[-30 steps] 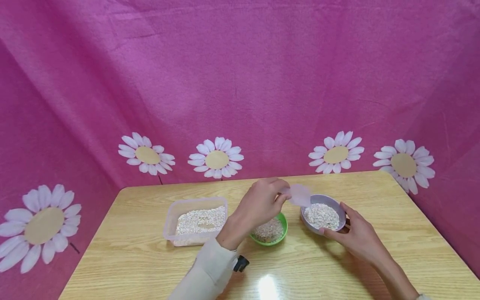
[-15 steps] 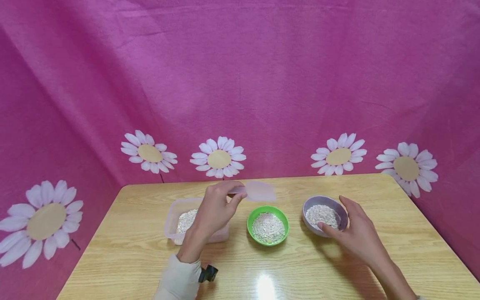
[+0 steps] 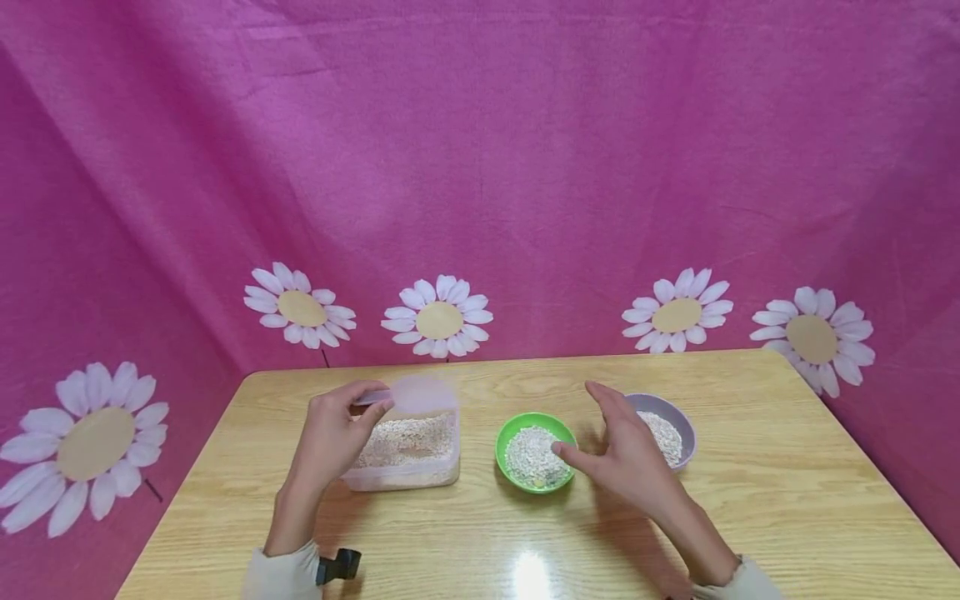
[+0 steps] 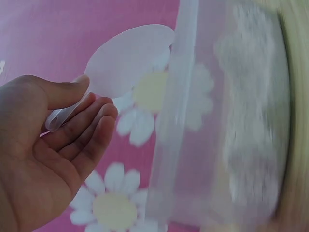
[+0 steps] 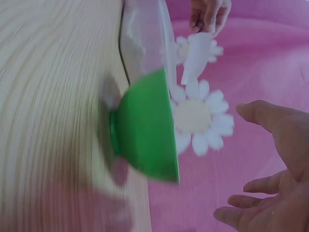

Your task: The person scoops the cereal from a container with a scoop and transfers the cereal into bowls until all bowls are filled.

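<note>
Between thumb and fingers, my left hand (image 3: 330, 437) pinches the handle of a translucent plastic scoop (image 4: 128, 58). The scoop is over the back part of a clear rectangular container (image 3: 405, 479) that holds pale flakes (image 3: 412, 440). My right hand (image 3: 626, 454), fingers spread and holding nothing, hovers between two bowls. Its thumb overlaps the edge of the green bowl (image 5: 147, 128) in the head view; whether it touches cannot be told. That bowl holds pale flakes too. Behind the right hand stands a purple-grey bowl (image 3: 686, 421) of flakes, partly hidden by the hand.
Everything stands on a light wooden table (image 3: 465, 542). A pink cloth (image 3: 480, 183) with daisies hangs along the table's back and sides. The container is at the left, the green bowl in the middle, the purple-grey bowl at the right.
My left hand has carried the scoop leftward from the purple-grey bowl, past the green bowl, to the container. My right hand has let go of the purple-grey bowl and moved left toward the green one.
</note>
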`<move>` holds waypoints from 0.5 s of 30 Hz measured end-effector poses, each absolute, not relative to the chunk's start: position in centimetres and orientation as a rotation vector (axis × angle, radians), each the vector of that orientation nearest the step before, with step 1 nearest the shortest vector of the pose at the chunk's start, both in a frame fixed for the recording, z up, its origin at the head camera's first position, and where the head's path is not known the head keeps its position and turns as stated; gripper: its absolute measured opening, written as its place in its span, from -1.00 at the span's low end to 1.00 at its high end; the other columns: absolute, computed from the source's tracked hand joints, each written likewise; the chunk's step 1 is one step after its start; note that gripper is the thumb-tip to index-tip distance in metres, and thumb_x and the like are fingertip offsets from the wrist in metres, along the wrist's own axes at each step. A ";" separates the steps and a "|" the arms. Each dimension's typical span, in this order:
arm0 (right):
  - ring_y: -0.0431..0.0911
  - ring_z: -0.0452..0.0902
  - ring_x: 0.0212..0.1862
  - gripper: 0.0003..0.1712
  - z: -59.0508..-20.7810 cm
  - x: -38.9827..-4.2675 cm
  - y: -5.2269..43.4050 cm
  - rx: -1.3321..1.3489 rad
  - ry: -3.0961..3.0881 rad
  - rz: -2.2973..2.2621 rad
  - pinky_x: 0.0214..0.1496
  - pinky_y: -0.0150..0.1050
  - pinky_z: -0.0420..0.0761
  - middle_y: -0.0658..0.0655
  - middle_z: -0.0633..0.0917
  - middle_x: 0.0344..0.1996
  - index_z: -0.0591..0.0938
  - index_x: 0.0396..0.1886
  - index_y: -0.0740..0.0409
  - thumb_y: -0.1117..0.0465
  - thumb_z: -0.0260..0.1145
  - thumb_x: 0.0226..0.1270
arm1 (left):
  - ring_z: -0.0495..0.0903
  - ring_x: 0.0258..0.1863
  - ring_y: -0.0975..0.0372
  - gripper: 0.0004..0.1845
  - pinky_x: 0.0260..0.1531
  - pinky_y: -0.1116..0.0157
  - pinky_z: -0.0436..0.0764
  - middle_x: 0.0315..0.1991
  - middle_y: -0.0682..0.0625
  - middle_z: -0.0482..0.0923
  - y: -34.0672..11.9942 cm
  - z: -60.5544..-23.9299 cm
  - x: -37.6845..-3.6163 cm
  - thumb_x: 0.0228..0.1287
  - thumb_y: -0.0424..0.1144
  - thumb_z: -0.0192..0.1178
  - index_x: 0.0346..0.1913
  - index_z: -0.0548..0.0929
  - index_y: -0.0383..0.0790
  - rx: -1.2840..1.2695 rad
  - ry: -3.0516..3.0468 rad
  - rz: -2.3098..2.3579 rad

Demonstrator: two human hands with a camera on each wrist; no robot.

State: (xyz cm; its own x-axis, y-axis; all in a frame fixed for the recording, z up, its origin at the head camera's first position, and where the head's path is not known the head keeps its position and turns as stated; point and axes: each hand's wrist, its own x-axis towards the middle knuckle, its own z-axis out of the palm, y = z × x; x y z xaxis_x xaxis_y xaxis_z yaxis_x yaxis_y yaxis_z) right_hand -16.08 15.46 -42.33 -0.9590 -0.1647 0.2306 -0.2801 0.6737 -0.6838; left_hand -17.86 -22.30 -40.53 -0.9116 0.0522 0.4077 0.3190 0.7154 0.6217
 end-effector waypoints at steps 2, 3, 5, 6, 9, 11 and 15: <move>0.37 0.35 0.56 0.13 -42.4 -16.2 14.2 0.389 -2.743 1.177 0.51 0.37 0.43 0.40 0.39 0.57 0.31 0.62 0.35 -0.08 0.65 0.25 | 0.82 -0.14 0.07 -0.80 -0.08 0.13 0.79 -0.11 -0.13 0.85 -23.5 -40.5 -17.6 0.40 -0.34 0.45 0.03 0.82 -0.28 -0.244 -2.599 -1.007; 0.36 0.34 0.57 0.14 -42.5 -16.3 13.6 0.396 -2.751 1.187 0.52 0.36 0.42 0.38 0.39 0.58 0.31 0.62 0.34 -0.08 0.65 0.24 | 0.81 -0.16 0.08 -0.80 -0.10 0.18 0.78 -0.13 -0.13 0.85 -24.1 -40.6 -17.5 0.39 -0.34 0.46 0.02 0.82 -0.28 -0.230 -2.611 -0.993; 0.32 0.33 0.59 0.14 -42.6 -16.4 12.4 0.401 -2.773 1.219 0.56 0.32 0.39 0.34 0.39 0.59 0.31 0.63 0.31 -0.09 0.65 0.22 | 0.80 -0.19 0.09 -0.81 -0.14 0.26 0.76 -0.16 -0.11 0.86 -25.1 -40.7 -17.3 0.37 -0.35 0.47 0.00 0.82 -0.27 -0.221 -2.617 -0.963; 0.31 0.32 0.60 0.15 -42.7 -16.4 11.8 0.405 -2.784 1.231 0.57 0.31 0.39 0.32 0.39 0.59 0.31 0.64 0.30 -0.09 0.66 0.22 | 0.80 -0.21 0.10 -0.82 -0.16 0.29 0.75 -0.18 -0.10 0.86 -25.5 -40.7 -17.2 0.36 -0.36 0.47 -0.02 0.83 -0.26 -0.221 -2.618 -0.945; 0.27 0.32 0.61 0.16 -42.8 -16.5 10.1 0.419 -2.802 1.269 0.61 0.27 0.35 0.27 0.40 0.59 0.31 0.64 0.27 -0.09 0.66 0.19 | 0.78 -0.26 0.11 -0.84 -0.25 0.34 0.71 -0.22 -0.08 0.86 -26.6 -40.8 -17.0 0.33 -0.37 0.49 -0.06 0.83 -0.25 -0.236 -2.604 -0.900; 0.24 0.32 0.61 0.16 -42.8 -16.4 9.1 0.428 -2.805 1.302 0.63 0.26 0.34 0.24 0.40 0.60 0.31 0.65 0.25 -0.08 0.67 0.18 | 0.79 -0.28 0.11 -0.84 -0.29 0.34 0.70 -0.23 -0.09 0.86 -27.2 -40.9 -16.8 0.31 -0.38 0.50 -0.07 0.83 -0.25 -0.254 -2.593 -0.876; 0.20 0.33 0.61 0.16 -42.9 -16.3 7.2 0.437 -2.800 1.351 0.62 0.23 0.36 0.20 0.40 0.61 0.31 0.66 0.22 -0.06 0.68 0.17 | 0.80 -0.32 0.13 -0.82 -0.35 0.35 0.69 -0.25 -0.11 0.86 -28.3 -41.1 -16.8 0.28 -0.40 0.52 -0.08 0.83 -0.28 -0.288 -2.579 -0.838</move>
State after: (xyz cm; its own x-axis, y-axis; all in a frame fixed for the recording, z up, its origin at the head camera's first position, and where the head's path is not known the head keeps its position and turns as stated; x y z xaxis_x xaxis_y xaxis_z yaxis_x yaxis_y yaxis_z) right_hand -16.29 7.21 -42.94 -0.9612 -0.2473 0.1219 -0.2493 0.5909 -0.7672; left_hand -16.76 -28.25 -41.14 -0.8941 0.0676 0.4428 0.3150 0.7976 0.5144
